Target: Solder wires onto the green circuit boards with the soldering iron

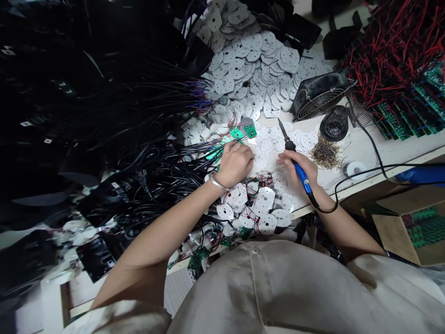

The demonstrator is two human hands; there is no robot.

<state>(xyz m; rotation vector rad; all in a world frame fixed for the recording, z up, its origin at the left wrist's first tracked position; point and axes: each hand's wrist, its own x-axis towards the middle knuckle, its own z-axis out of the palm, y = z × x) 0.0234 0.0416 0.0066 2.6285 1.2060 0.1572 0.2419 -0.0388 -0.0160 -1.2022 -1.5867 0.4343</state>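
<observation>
My right hand (299,170) is closed around a blue-handled soldering iron (301,176), its metal tip pointing up and away from me. A black cord runs from the handle's lower end. My left hand (235,162) has its fingers curled down at the ends of several black cables (194,150); whatever is between its fingertips is hidden. Just beyond that hand lie small green circuit boards (250,131) with thin wires. White boards with holes (264,200) lie between my forearms, among red and black wires and round white parts.
A big heap of white boards (239,67) covers the back. To the right are a black fan (318,95), a dark round dish (334,123), a pile of small bits (325,153) and a solder roll (356,170). Red-wired green boards (399,116) stand beyond. A cardboard box (396,229) sits below the table edge.
</observation>
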